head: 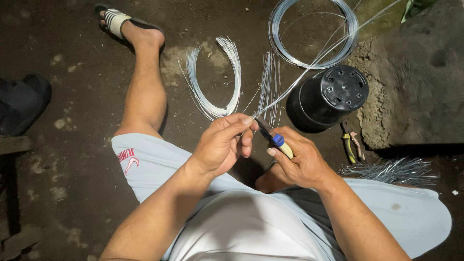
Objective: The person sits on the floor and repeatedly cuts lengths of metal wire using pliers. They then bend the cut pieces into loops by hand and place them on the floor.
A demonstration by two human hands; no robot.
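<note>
My left hand (223,143) pinches the near end of a bundle of thin silver wire strands (309,67) that runs up and to the right. My right hand (297,162) grips pliers (275,139) with blue and yellow handles, whose dark jaws meet the wire right at my left fingertips. A large coil of the same wire (285,50) lies on the ground beyond. Cut wire lengths, bent into an arc (212,104), lie in front of my left hand.
An upturned black plastic pot (333,96) stands beside a rough stone block (415,82). A second pair of pliers (349,142) lies by the stone. A pile of short wire pieces (396,170) rests at my right thigh. A dark sandal (21,104) sits left.
</note>
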